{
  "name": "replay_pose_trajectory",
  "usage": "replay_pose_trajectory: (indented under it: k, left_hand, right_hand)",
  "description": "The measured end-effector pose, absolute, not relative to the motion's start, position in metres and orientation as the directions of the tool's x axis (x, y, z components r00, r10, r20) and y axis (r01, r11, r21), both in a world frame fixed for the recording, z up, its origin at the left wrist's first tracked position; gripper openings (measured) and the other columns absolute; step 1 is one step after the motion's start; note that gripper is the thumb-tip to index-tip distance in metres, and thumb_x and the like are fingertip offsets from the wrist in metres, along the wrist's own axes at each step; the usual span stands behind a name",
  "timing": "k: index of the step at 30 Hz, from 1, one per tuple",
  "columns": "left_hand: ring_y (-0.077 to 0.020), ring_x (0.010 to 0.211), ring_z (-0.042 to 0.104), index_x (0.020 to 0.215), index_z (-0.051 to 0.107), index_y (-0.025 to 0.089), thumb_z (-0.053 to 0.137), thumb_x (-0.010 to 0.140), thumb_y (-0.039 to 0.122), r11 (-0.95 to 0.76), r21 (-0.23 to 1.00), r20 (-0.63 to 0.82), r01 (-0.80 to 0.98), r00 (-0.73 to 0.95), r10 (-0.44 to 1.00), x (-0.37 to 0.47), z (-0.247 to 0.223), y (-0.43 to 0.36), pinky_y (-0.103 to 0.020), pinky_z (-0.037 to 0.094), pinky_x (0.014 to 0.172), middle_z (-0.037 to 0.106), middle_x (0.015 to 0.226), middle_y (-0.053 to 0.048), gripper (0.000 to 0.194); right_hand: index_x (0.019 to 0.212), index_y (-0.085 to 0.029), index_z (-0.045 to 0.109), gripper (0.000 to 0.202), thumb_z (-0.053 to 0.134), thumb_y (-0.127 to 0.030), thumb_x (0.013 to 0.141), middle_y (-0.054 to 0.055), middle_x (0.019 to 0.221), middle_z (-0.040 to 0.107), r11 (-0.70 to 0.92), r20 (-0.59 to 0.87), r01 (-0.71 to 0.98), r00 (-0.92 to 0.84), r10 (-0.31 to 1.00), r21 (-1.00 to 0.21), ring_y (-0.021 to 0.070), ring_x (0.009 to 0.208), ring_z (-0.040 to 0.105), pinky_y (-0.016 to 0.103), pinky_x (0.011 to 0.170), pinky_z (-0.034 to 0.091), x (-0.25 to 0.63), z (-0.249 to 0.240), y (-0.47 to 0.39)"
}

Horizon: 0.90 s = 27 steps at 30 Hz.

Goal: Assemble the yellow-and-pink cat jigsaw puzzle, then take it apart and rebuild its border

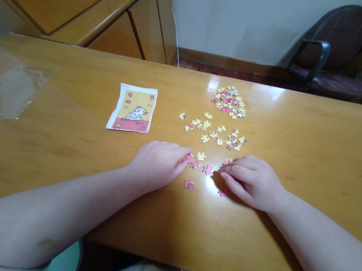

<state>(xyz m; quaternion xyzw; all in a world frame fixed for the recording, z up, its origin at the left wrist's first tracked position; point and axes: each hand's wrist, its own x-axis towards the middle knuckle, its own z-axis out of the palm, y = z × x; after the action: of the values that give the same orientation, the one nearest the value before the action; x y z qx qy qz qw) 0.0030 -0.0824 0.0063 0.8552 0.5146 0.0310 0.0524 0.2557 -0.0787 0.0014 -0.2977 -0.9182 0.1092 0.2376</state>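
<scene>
My left hand (164,163) rests on the wooden table, its thumb and fingers pinched on a pink puzzle piece (188,157). Across from it, my right hand (252,180) lies with fingers bent together beside a pink piece (227,162); whether anything is under its fingertips is hidden. Between the hands are a yellow piece (200,156) and a pink piece (207,169). Nearer to me lie two more pink pieces, one at the left (189,184) and one at the right (223,192). Loose yellow pieces (207,124) spread out beyond the hands.
A heap of mixed pieces (229,102) sits near the table's (70,144) far edge. A picture sheet (134,109) with a white animal lies left of the pieces. Clear plastic (9,89) is at the far left. Behind stand a wooden cabinet (115,33) and a dark chair (339,42).
</scene>
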Motion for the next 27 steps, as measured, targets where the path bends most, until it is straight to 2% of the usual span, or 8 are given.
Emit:
replay_pose_trajectory:
  k: [4,8,11,15,18,21,23,27]
  left_hand:
    - [-0.0185,0.078,0.061,0.101,0.068,0.022,0.044,0.093,0.037,-0.464,0.164,0.007,0.870,0.470,0.883,0.003,0.005,-0.080,-0.030,0.042,0.071,0.068,0.083,-0.004,0.030]
    - [-0.0210,0.087,0.057,0.094,0.067,0.020,0.053,0.088,0.033,-0.517,0.212,0.123,0.829,0.502,0.856,0.002,0.005,-0.077,-0.035,0.042,0.078,0.066,0.092,-0.006,0.020]
    - [-0.0200,0.091,0.058,0.088,0.066,0.019,0.053,0.088,0.026,-0.571,0.292,0.174,0.767,0.545,0.820,0.002,0.006,-0.078,-0.036,0.042,0.083,0.068,0.093,-0.004,0.015]
    - [-0.0157,0.087,0.060,0.093,0.068,0.021,0.051,0.091,0.025,-0.640,0.408,0.257,0.651,0.590,0.765,-0.001,0.007,-0.089,-0.031,0.045,0.081,0.068,0.090,-0.003,0.017]
    - [-0.0112,0.081,0.059,0.104,0.068,0.023,0.047,0.091,0.015,-0.670,0.520,0.283,0.530,0.634,0.720,-0.002,0.006,-0.099,-0.023,0.047,0.073,0.065,0.088,-0.002,0.026]
    - [-0.0095,0.082,0.060,0.115,0.064,0.024,0.041,0.090,0.006,-0.669,0.594,0.246,0.447,0.691,0.680,-0.003,0.004,-0.104,-0.020,0.048,0.073,0.066,0.092,-0.002,0.039]
    - [-0.0100,0.087,0.061,0.119,0.062,0.024,0.038,0.091,0.005,-0.647,0.613,0.224,0.453,0.686,0.692,-0.003,0.003,-0.103,-0.021,0.049,0.077,0.067,0.097,-0.002,0.041]
    - [-0.0126,0.092,0.061,0.115,0.064,0.022,0.048,0.091,0.014,-0.582,0.615,0.207,0.533,0.603,0.771,-0.002,0.003,-0.098,-0.026,0.050,0.085,0.068,0.098,-0.003,0.029]
  right_hand:
    - [0.076,-0.018,0.066,0.024,0.049,-0.026,0.091,0.005,0.068,0.068,0.820,0.409,0.465,-0.712,0.571,-0.334,0.0127,0.061,0.059,0.026,0.060,0.044,0.256,0.001,-0.078]
    - [0.076,-0.018,0.066,0.023,0.050,-0.025,0.091,0.005,0.068,0.068,0.819,0.412,0.455,-0.710,0.570,-0.349,0.0127,0.062,0.060,0.026,0.061,0.044,0.256,0.000,-0.078]
    - [0.077,-0.018,0.067,0.023,0.051,-0.025,0.091,0.005,0.069,0.068,0.816,0.408,0.456,-0.710,0.574,-0.356,0.0127,0.063,0.060,0.025,0.061,0.044,0.255,0.000,-0.078]
    - [0.085,-0.018,0.069,0.020,0.051,-0.025,0.091,0.004,0.068,0.067,0.835,0.417,0.429,-0.727,0.546,-0.345,0.0127,0.064,0.060,0.026,0.062,0.043,0.255,0.002,-0.081]
    - [0.096,-0.017,0.069,0.019,0.052,-0.025,0.091,0.004,0.071,0.068,0.871,0.410,0.387,-0.772,0.486,-0.303,0.0133,0.066,0.059,0.027,0.063,0.042,0.254,0.003,-0.084]
    - [0.102,-0.018,0.068,0.021,0.053,-0.026,0.091,0.005,0.078,0.069,0.895,0.378,0.352,-0.817,0.436,-0.274,0.0148,0.072,0.059,0.029,0.069,0.042,0.252,0.005,-0.089]
    - [0.106,-0.019,0.068,0.024,0.051,-0.029,0.092,0.005,0.082,0.069,0.900,0.340,0.341,-0.841,0.420,-0.270,0.0157,0.076,0.059,0.031,0.073,0.042,0.251,0.006,-0.091]
    - [0.125,-0.021,0.060,0.040,0.047,-0.043,0.094,0.008,0.092,0.065,0.889,0.171,0.369,-0.890,0.422,-0.272,0.0186,0.085,0.055,0.035,0.079,0.040,0.245,0.010,-0.097]
